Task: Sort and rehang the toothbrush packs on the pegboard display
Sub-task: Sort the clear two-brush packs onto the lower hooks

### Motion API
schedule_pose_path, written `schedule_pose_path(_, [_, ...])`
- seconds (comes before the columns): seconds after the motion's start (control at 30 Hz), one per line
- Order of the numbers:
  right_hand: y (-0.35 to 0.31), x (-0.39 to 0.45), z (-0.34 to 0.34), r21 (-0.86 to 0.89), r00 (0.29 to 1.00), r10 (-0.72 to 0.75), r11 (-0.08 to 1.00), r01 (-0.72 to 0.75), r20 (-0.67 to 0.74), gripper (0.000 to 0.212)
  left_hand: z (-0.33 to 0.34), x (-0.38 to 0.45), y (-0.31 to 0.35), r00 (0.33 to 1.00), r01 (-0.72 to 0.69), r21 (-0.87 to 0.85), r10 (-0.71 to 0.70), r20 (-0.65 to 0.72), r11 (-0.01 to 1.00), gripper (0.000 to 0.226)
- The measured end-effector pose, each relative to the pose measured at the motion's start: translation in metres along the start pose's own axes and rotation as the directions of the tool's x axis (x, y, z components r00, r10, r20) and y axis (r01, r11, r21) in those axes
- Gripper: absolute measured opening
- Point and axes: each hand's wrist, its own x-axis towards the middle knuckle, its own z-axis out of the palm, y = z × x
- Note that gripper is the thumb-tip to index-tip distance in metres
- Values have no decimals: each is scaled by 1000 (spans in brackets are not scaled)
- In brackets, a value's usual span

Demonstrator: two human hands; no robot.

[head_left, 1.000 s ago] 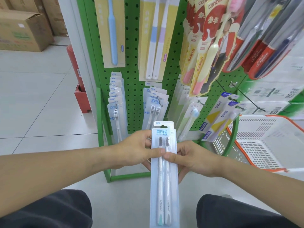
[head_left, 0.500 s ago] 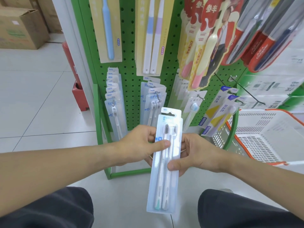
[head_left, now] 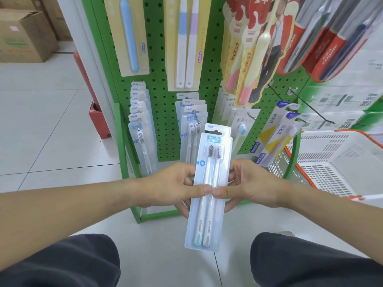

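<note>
Head view: your left hand [head_left: 176, 187] and right hand [head_left: 246, 185] each pinch twin toothbrush pack [head_left: 208, 187] at mid-length, thumbs meeting on front. Pack upright, hang hole up, just before green pegboard [head_left: 163, 121]; matching packs [head_left: 191, 121] on hook behind, likely its destination.

Two bare forearms in shot, no sleeves reaching the wrists, left hand [head_left: 176, 188] and right hand [head_left: 244, 186] without rings or watch (none visible), dark grey trousers [head_left: 62, 264] below.
</note>
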Motion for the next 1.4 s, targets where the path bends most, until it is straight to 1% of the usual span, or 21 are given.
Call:
schedule_pose_path(0.07, [0,1,0,-21,1000,-13,1000,13,-12,41,1,0,-1,1000,-22,-7,22,-17,1000,29])
schedule_pose_path(0.17, [-2,1,0,-65,1000,4,998,-5,-6,45,4,1,-3,996,-71,-25,69,-56,997,25])
schedule_pose_path(0.27, [-5,-1,-2,-72,1000,3,997,-3,-5,42,6,4,-4,987,-121,-32,117,-106,992,29])
schedule_pose_path(0.33, [-5,-3,-4,-88,1000,-10,996,9,-11,41,8,5,-8,989,-110,-32,107,-98,993,38])
schedule_pose_path(0.43, [-4,-5,-6,-66,999,-21,998,19,-32,39,13,5,-17,998,-56,5,57,-18,998,67])
schedule_pose_path(0.47, [-3,-5,-7,-45,999,-26,999,24,-48,38,14,5,-20,999,-45,21,45,1,999,72])
schedule_pose_path(0.5, [-4,-5,-8,-25,997,-38,999,37,-67,36,15,6,-20,999,-41,43,40,8,998,68])
schedule_pose_path(0.6, [-5,-4,-10,30,983,-98,994,104,-157,38,16,5,-15,1000,-10,93,10,3,996,35])
schedule_pose_path(0.63, [-6,-4,-11,50,976,-112,991,123,-185,40,16,5,-13,1000,8,89,-9,14,996,28])
schedule_pose_path(0.7, [-7,-4,-13,75,971,-127,987,144,-201,42,16,3,-11,998,36,75,-39,40,997,27])
schedule_pose_path(0.83, [-7,-8,-13,-4,986,-123,992,124,-116,43,11,-1,-14,993,28,55,-34,112,998,18])
schedule_pose_path(0.9, [-7,-8,-14,-20,988,-115,993,113,-101,44,9,-2,-16,987,38,62,-47,154,997,28])
schedule_pose_path(0.97, [-8,-9,-14,-24,989,-109,994,108,-100,45,8,-1,-16,984,50,89,-64,166,995,38])
schedule_pose_path(1.03, [-9,-11,-15,-25,990,-106,994,104,-92,44,7,-1,-14,988,74,144,-92,126,987,38])
schedule_pose_path(1.1, [-9,-12,-15,-34,991,-103,994,100,-83,41,5,-2,-13,993,85,264,-105,61,961,38])
schedule_pose_path(1.17, [-9,-13,-14,-69,991,-105,993,100,-86,39,4,-2,-13,995,90,397,-95,-6,913,50])
schedule_pose_path(1.23, [-10,-13,-9,-141,988,-110,985,94,-105,42,7,-5,-11,994,98,488,-65,-85,867,65])
schedule_pose_path(1.27, [-9,-13,-5,-195,987,-113,977,90,-115,44,9,-6,-10,994,87,501,-40,-105,861,69])
schedule_pose_path(1.33, [-8,-12,5,-291,987,-110,954,71,-119,46,16,-7,-6,993,50,463,4,-115,885,74])
schedule_pose_path(1.4, [-7,-10,16,-281,992,-82,958,53,-94,47,20,-7,-4,993,23,457,34,-117,889,74])
